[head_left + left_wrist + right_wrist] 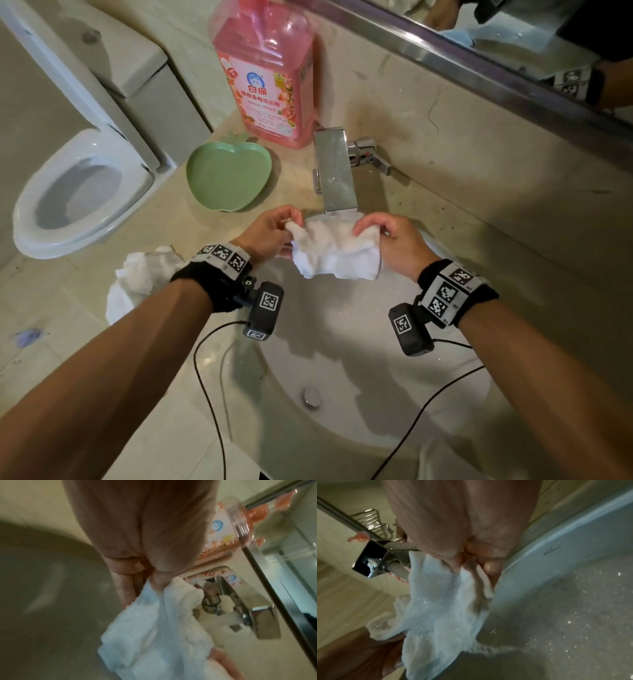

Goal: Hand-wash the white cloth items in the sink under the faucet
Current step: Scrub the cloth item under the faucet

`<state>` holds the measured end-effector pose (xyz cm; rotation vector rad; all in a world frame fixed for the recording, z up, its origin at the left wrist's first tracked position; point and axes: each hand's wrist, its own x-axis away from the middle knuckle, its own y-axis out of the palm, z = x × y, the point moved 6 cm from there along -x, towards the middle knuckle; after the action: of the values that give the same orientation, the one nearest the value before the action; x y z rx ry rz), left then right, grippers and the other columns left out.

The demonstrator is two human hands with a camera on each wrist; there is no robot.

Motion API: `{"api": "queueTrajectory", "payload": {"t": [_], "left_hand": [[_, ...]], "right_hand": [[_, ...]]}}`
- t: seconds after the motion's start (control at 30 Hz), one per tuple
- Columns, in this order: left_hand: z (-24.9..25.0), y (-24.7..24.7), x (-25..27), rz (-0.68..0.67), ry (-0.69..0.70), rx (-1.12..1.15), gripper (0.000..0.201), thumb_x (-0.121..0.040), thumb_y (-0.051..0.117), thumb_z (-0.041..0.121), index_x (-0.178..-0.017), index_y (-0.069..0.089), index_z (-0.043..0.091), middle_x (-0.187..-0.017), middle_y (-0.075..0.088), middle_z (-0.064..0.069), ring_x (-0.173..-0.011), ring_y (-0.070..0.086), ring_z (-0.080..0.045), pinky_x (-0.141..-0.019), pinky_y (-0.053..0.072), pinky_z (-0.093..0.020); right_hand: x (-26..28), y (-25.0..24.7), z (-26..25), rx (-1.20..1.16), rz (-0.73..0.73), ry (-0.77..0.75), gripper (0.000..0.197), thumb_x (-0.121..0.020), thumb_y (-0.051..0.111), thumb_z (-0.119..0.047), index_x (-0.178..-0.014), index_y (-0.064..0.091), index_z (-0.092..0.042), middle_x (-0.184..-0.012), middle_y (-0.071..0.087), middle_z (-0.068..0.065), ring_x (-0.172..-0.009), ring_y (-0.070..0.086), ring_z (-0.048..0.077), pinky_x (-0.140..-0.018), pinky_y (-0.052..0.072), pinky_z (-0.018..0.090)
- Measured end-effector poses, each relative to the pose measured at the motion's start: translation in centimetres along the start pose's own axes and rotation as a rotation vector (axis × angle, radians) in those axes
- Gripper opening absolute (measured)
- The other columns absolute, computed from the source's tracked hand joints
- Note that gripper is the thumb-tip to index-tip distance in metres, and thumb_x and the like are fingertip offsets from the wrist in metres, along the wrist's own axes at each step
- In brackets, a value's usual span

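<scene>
Two sets of fingers [368,224] pinch the white cloth [337,251] by its upper corners: the left hand [270,233] curled on one corner, the right hand [399,243] on the other, so it hangs spread just below the faucet [334,171] spout, over the sink [342,359]. Water flow is hard to make out, though the basin glistens. To wash well, keep the cloth centred under that spout, then rub the two held edges together. A second white cloth [140,277] waits on the tabletop [171,212], left of the faucet, near the pink detergent bottle [267,78] and green dish [227,174]
</scene>
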<state>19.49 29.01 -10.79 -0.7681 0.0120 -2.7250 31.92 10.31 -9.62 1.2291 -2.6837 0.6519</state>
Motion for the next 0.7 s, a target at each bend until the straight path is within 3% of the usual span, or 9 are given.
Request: {"api": "queueTrajectory", "payload": {"t": [0.1, 0.23, 0.33, 0.4, 0.47, 0.53, 0.63, 0.7], "left_hand": [[0.3, 0.7, -0.3, -0.102, 0.023, -0.138, 0.038, -0.089, 0.04, -0.018, -0.084, 0.052, 0.018, -0.077, 0.068, 0.007, -0.069, 0.069, -0.017, -0.064, 0.061, -0.036], [1.3, 0.8, -0.6, -0.157, 0.042, -0.228, 0.045, -0.084, 0.038, -0.02, -0.082, 0.065, 0.015, -0.093, 0.067, -0.005, -0.085, 0.069, -0.023, -0.072, 0.061, -0.034], [1.9, 0.3, -0.7, -0.171, 0.023, -0.153, 0.031, -0.089, 0.046, 0.005, -0.083, 0.075, 0.016, -0.104, 0.072, -0.005, -0.091, 0.071, -0.015, -0.074, 0.058, -0.024], [2.0, -0.1, -0.8, -0.132, 0.009, -0.156, 0.019, -0.085, 0.059, 0.027, -0.077, 0.074, 0.019, -0.102, 0.074, 0.003, -0.084, 0.07, -0.006, -0.069, 0.057, -0.022], [2.0, -0.5, -1.3, -0.05, 0.046, -0.345, 0.028, -0.079, 0.076, 0.039, -0.074, 0.059, 0.018, -0.092, 0.072, 0.01, -0.071, 0.063, -0.004, -0.063, 0.052, -0.026], [1.8, -0.7, -1.6, 0.034, 0.053, -0.65, 0.05, -0.067, 0.084, 0.053, -0.081, 0.045, 0.024, -0.083, 0.057, 0.011, -0.069, 0.049, -0.008, -0.061, 0.039, -0.028], [1.5, 0.7, -1.7, -0.021, 0.021, -0.715, 0.074, -0.058, 0.086, 0.058, -0.113, 0.05, 0.025, -0.1, 0.056, 0.012, -0.086, 0.055, -0.009, -0.071, 0.042, -0.026], [1.8, 2.1, -1.9, -0.048, 0.035, -0.783, 0.079, -0.062, 0.086, 0.053, -0.128, 0.054, 0.026, -0.107, 0.062, 0.011, -0.091, 0.059, -0.01, -0.078, 0.043, -0.023]], "right_hand": [[-0.2, -0.6, 0.3, 0.069, -0.034, 0.006, 0.056, -0.084, 0.04, 0.019, -0.08, 0.073, -0.027, -0.099, 0.073, -0.008, -0.1, 0.067, 0.013, -0.099, 0.052, 0.043], [-0.2, -1.0, 0.4, 0.056, -0.052, 0.059, 0.056, -0.084, 0.04, 0.008, -0.077, 0.077, -0.033, -0.103, 0.074, -0.004, -0.103, 0.065, 0.024, -0.09, 0.053, 0.041], [-0.3, -1.4, 0.1, -0.121, -0.016, 0.14, 0.027, -0.075, 0.055, -0.019, -0.079, 0.08, -0.03, -0.106, 0.074, -0.004, -0.1, 0.066, 0.016, -0.083, 0.052, 0.037], [-0.5, -1.2, -0.2, -0.122, -0.02, 0.142, 0.021, -0.071, 0.064, -0.035, -0.085, 0.078, -0.036, -0.112, 0.072, -0.003, -0.087, 0.065, 0.016, -0.079, 0.054, 0.04], [-0.9, -0.8, -0.6, -0.017, -0.033, 0.062, 0.035, -0.073, 0.067, -0.02, -0.094, 0.07, -0.048, -0.111, 0.069, -0.008, -0.083, 0.066, 0.02, -0.08, 0.057, 0.044], [-1.3, -0.2, -0.8, -0.019, -0.03, 0.043, 0.054, -0.071, 0.064, -0.003, -0.102, 0.062, -0.048, -0.111, 0.068, -0.009, -0.096, 0.068, 0.019, -0.09, 0.058, 0.047], [-1.6, 0.5, -1.1, 0.001, -0.01, 0.037, 0.05, -0.072, 0.064, 0.003, -0.096, 0.062, -0.041, -0.105, 0.071, -0.004, -0.095, 0.07, 0.022, -0.086, 0.06, 0.046], [-1.6, 0.5, -1.2, 0.048, 0.027, 0.022, 0.047, -0.074, 0.064, 0.003, -0.087, 0.064, -0.042, -0.094, 0.072, -0.008, -0.085, 0.07, 0.021, -0.077, 0.061, 0.038]]}}
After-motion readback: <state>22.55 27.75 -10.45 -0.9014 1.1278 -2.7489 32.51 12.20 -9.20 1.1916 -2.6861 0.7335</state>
